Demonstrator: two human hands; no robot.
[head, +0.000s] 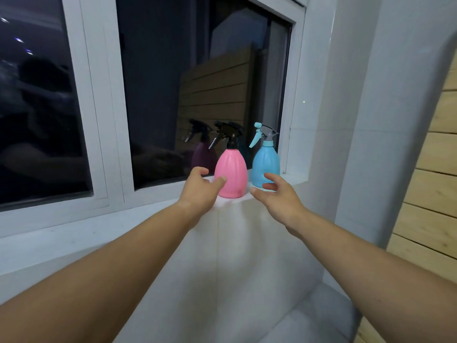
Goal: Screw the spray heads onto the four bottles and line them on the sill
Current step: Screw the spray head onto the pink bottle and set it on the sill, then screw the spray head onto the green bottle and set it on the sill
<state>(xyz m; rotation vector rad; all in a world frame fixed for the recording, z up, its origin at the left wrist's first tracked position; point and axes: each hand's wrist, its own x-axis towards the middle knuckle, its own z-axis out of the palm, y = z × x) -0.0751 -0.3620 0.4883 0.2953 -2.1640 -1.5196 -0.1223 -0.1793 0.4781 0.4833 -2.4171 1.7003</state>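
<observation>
Neither grip holds anything: left hand (200, 186) and right hand (277, 194) hover open around the pink bottle (231, 169) on the sill (230, 201). I'd nudge it snug beside the blue bottle (265, 164), spray heads matching.

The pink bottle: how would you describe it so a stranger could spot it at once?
Find the white window sill under the dark window. Two spray bottles stand at its right end; the pink bottle is the left one, beside the blue bottle. It alone has a black spray head, and the left hand is open next to it.
</observation>
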